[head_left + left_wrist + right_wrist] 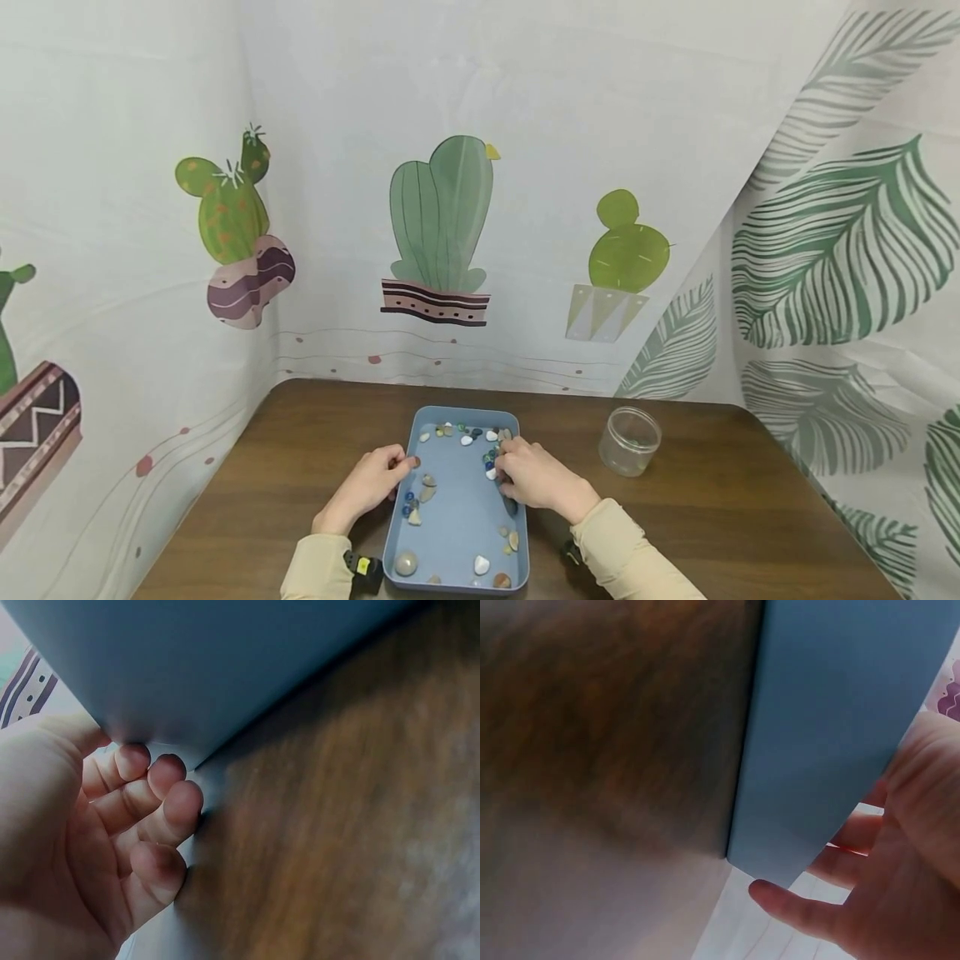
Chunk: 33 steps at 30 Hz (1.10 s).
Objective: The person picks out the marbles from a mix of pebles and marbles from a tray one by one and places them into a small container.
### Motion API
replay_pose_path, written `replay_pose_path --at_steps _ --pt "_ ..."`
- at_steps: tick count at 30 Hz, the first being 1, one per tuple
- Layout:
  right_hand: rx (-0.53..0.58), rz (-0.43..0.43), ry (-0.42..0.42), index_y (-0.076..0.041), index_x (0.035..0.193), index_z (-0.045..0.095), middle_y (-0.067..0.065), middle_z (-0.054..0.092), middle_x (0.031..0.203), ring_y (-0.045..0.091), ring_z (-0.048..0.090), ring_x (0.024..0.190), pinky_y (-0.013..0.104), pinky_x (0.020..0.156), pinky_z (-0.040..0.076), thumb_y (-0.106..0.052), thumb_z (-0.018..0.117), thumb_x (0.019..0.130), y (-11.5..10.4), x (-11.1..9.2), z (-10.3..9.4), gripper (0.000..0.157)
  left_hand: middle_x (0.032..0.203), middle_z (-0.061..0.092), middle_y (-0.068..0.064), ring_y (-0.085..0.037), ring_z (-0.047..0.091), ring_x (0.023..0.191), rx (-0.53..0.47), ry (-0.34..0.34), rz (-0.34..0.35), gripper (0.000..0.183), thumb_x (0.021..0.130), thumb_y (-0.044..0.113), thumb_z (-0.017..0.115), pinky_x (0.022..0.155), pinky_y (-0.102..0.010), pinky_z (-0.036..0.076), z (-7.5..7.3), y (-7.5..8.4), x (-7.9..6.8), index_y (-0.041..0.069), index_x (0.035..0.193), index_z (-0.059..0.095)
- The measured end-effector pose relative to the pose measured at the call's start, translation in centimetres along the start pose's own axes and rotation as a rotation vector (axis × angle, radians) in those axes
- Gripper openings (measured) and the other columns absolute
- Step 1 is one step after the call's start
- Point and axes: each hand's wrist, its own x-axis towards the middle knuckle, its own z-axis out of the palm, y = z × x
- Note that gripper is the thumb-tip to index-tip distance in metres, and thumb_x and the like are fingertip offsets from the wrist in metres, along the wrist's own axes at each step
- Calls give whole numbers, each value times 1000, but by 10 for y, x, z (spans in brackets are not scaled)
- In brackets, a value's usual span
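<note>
A blue rectangular tray (pixel 457 533) lies on the table with pebbles and glass marbles spread along its sides. My left hand (pixel 372 483) holds the tray's left rim, thumb over the edge; in the left wrist view its bent fingers (pixel 166 776) are against the outer wall. My right hand (pixel 542 477) reaches over the right rim, its fingertips down among marbles (pixel 490 457) and a white pebble (pixel 491 474). Whether they pinch a stone is hidden. In the right wrist view the little finger (pixel 799 909) stays outside the tray wall (pixel 832 712).
A clear round jar (pixel 630 442) stands on the brown table (pixel 712 492) right of the tray. Inside the tray are a large round pebble (pixel 406 564) at front left, blue marbles (pixel 408 505) at the left, and a white stone (pixel 482 566) near the front. A printed cloth (pixel 525 350) hangs behind.
</note>
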Motion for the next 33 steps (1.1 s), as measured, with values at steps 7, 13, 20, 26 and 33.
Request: replay_pose_path --at_steps 7,13,20,26,33 --pt "35 -20 33 -16 88 70 -5 55 93 13 49 86 31 69 43 -17 78 83 1 -4 -1 10 59 49 1 -16 53 53 1 1 -6 31 98 30 60 51 -28 42 1 -2 1 12 74 51" --pt "66 -75 157 -15 92 69 -4 58 97 14 53 90 34 75 47 -18 78 84 4 -12 -6 13 59 50 1 -16 53 53 -1 -2 -9 31 98 30 60 50 -27 41 1 -1 1 12 74 51" --pt "62 -134 289 -15 94 68 -4 60 100 15 56 94 40 79 47 -18 80 82 12 -23 -13 17 59 49 1 -15 53 53 -2 2 -19 32 98 31 60 51 -27 42 0 0 1 12 74 51" --pt "42 -110 341 -13 93 67 -4 60 99 15 56 93 39 78 47 -16 81 80 26 -37 -20 20 59 48 2 -15 54 53 -3 -4 -17 33 98 32 60 50 -28 44 1 -2 2 12 73 51" --pt "16 -111 440 -13 90 65 -3 62 96 16 57 91 39 76 48 -14 84 75 47 -59 -28 24 58 49 2 -16 54 53 -14 -7 -12 35 98 33 60 50 -28 44 1 -3 2 12 72 50"
